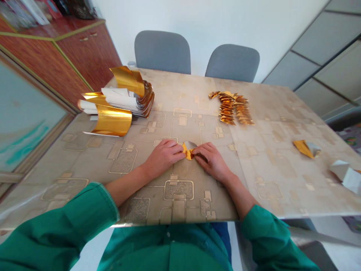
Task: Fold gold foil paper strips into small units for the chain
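Between my two hands, near the middle of the table, is a small piece of gold foil paper [188,153], partly folded, with a silvery-white face showing at its top. The fingers of my left hand [167,156] pinch its left side. My right hand [211,160] grips its right side with thumb and fingertips. Both hands rest low over the patterned tablecloth [180,210]. My fingers cover the paper's side edges, so its exact folds are partly hidden.
At the left lies a stack of gold and white paper sheets [121,99], some curling up. Rows of folded gold pieces [227,109] sit at the back right. A loose gold piece [304,148] and white paper [351,178] lie far right. Grey chairs [163,52] stand behind the table.
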`<state>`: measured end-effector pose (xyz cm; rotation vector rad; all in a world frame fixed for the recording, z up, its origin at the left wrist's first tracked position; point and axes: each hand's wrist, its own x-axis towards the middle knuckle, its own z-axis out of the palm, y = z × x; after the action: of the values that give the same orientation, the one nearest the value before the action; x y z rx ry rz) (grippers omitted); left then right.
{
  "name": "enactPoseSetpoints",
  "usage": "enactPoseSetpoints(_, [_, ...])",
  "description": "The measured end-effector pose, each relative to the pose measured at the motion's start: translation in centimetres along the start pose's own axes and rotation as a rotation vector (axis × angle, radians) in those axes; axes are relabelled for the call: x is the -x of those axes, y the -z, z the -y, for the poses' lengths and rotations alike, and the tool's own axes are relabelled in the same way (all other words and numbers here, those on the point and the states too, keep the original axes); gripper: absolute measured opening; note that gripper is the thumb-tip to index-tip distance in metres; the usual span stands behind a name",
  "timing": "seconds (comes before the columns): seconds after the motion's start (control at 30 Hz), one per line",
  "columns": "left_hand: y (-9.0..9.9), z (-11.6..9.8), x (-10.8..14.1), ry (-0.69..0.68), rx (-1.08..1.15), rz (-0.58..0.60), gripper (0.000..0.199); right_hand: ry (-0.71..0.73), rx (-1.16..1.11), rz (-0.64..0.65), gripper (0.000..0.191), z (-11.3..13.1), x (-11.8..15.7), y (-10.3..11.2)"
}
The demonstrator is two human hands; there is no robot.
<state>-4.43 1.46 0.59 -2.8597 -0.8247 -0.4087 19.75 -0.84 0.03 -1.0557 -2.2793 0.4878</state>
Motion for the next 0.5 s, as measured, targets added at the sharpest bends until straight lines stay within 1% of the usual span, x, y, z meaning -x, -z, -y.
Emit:
enactPoseSetpoints(0.27, [-1.1, -1.1, 0.5, 0.021, 0.003, -0.104, 0.018, -0.007, 0.043, 0.000, 0.016, -0.2, 0.4, -0.4])
enactPoseSetpoints(0.4, [-1.3, -1.2, 0.5, 0.016, -0.005, -0.119, 0.017, 0.001, 0.078, 0.002, 0.018, -0.4, 0.5, -0.1])
enactPoseSetpoints(0.5, [-1.4, -1.2, 0.4, 0.000, 0.042, -0.129, 0.018, -0.010, 0.024, -0.034, 0.015, -0.4, 0.6, -0.1])
